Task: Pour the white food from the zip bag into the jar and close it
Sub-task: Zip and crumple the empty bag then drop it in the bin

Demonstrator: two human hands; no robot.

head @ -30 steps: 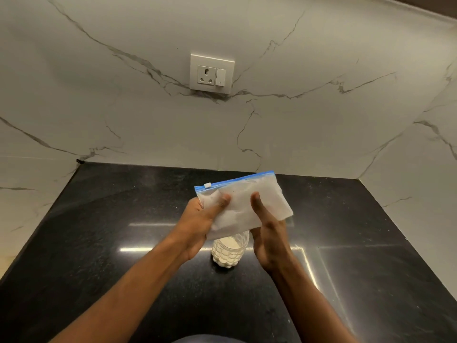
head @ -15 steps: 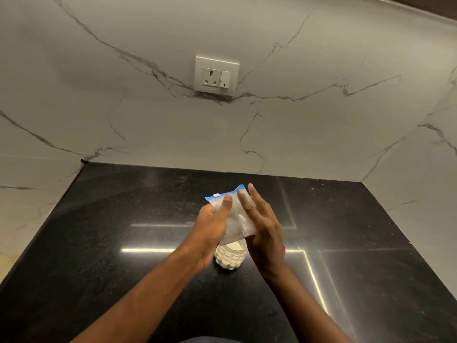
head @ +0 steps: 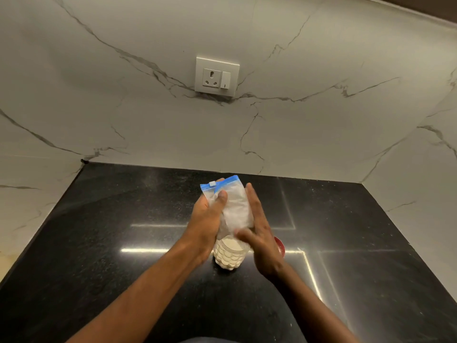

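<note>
A clear zip bag (head: 236,206) w/ a blue zip strip is held upright over a glass jar (head: 230,254), between both hands. The left hand (head: 206,221) is wrapped round the bag's left side, thumb pressed across the front and fingers curled behind, so a firm closed grip is shown there. The right hand (head: 259,233) is laid flat against the bag's right side w/ fingers stretched out and not curled; it touches the bag but nothing is clasped by it. The bag looks crumpled and mostly empty, though that cannot be told for sure through the plastic.

The jar is stood on a black stone countertop (head: 123,243), approx. centre, and is filled nearly to the top w/ the white food (head: 228,245). Its mouth is partly hidden by the bag's lower end and the hands. A red lid (head: 280,246) is glimpsed just beside the jar's right, mostly blocked by the right hand. On the marble backsplash (head: 321,132) behind, a white socket w/ switch (head: 217,76) is mounted.
</note>
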